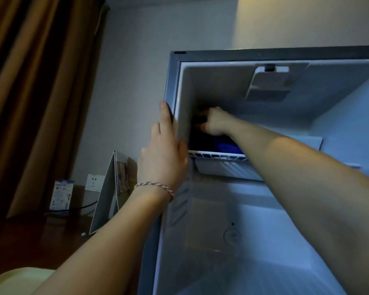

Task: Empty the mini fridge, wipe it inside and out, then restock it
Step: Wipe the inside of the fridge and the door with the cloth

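Head view puts you close to the open mini fridge [264, 209], looking up into it. By the look of it you are somewhere in the middle of the job: the lower compartment below the wire shelf [217, 156] shows nothing stored in it, while the space above that shelf has a dark item at the back left and something blue [226, 146] lying on the shelf beside it. Whether you are taking the last things out or putting the first back in, I cannot tell. No cloth is visible, so I cannot judge whether the wiping is done.

Your right hand [214, 122] reaches deep above the shelf, arm stretched across the opening, fingers curled round the dark item [199, 119]. Your left hand [164, 152] braces on the fridge's left front edge, fingers straight and pressed flat against the outside wall, thumb hooked inside beside the shelf's front corner.
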`<control>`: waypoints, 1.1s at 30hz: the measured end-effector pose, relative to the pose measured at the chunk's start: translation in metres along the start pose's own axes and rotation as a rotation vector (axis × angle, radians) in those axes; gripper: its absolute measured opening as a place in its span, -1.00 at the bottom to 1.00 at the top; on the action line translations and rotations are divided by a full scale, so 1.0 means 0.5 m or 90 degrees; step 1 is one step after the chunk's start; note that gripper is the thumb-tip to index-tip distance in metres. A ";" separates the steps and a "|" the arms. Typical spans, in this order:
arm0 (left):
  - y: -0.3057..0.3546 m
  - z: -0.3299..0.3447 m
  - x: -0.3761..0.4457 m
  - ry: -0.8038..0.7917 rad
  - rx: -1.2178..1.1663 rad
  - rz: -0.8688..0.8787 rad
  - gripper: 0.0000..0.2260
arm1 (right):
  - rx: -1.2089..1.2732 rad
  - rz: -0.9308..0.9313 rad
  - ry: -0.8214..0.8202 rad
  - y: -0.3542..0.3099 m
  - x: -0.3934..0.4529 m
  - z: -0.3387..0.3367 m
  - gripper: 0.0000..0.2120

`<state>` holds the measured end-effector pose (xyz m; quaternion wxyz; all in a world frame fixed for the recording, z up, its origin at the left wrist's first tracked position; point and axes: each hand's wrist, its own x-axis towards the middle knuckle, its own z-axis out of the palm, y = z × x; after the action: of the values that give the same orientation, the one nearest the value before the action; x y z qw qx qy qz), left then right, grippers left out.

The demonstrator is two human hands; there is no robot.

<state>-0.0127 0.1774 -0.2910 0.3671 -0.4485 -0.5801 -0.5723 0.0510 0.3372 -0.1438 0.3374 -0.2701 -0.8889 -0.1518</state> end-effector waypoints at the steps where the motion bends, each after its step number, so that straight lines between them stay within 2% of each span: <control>1: -0.001 0.001 0.000 0.002 0.001 0.001 -0.25 | -0.007 -0.002 0.002 0.001 0.002 0.001 -0.50; 4: -0.001 0.000 0.002 0.006 -0.001 -0.005 -0.24 | -0.018 0.012 0.001 0.018 -0.015 -0.003 -0.47; 9: 0.002 -0.007 0.001 -0.012 -0.008 -0.013 -0.22 | -0.001 0.025 -0.022 0.078 -0.077 -0.045 -0.73; 12: 0.006 -0.009 -0.001 -0.010 -0.013 -0.013 -0.23 | -0.028 0.078 -0.010 0.162 -0.133 -0.087 -0.77; 13: 0.006 -0.009 -0.001 -0.010 -0.007 -0.013 -0.24 | -0.032 0.107 -0.016 0.186 -0.152 -0.099 -0.73; 14: 0.007 -0.010 -0.001 -0.009 -0.001 -0.017 -0.25 | -0.041 0.131 -0.031 0.201 -0.169 -0.109 -0.61; 16: 0.008 -0.012 -0.001 -0.015 0.003 -0.027 -0.26 | -0.101 0.150 -0.086 0.214 -0.190 -0.122 -0.12; 17: 0.008 -0.012 -0.002 -0.019 -0.002 -0.028 -0.26 | -0.141 0.167 -0.125 0.214 -0.197 -0.125 0.06; 19: 0.008 -0.012 -0.001 -0.016 -0.013 -0.024 -0.26 | -0.177 0.202 -0.184 0.204 -0.205 -0.129 0.20; 22: 0.006 -0.010 0.000 -0.012 -0.019 -0.022 -0.25 | -0.234 0.237 -0.218 0.184 -0.209 -0.138 0.25; 26: 0.003 -0.009 0.002 -0.007 -0.016 -0.012 -0.26 | -0.350 0.265 -0.231 0.144 -0.216 -0.142 0.11; 29: 0.001 -0.007 0.002 -0.004 -0.021 -0.014 -0.27 | -0.298 0.275 -0.259 0.117 -0.233 -0.157 0.09; 33: 0.001 -0.006 0.003 -0.001 -0.026 -0.014 -0.28 | -0.065 0.301 -0.309 0.107 -0.258 -0.177 0.05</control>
<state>-0.0129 0.1747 -0.2893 0.3511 -0.4504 -0.5733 -0.5876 0.2088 0.2917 -0.1629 0.1278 -0.5139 -0.8471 -0.0451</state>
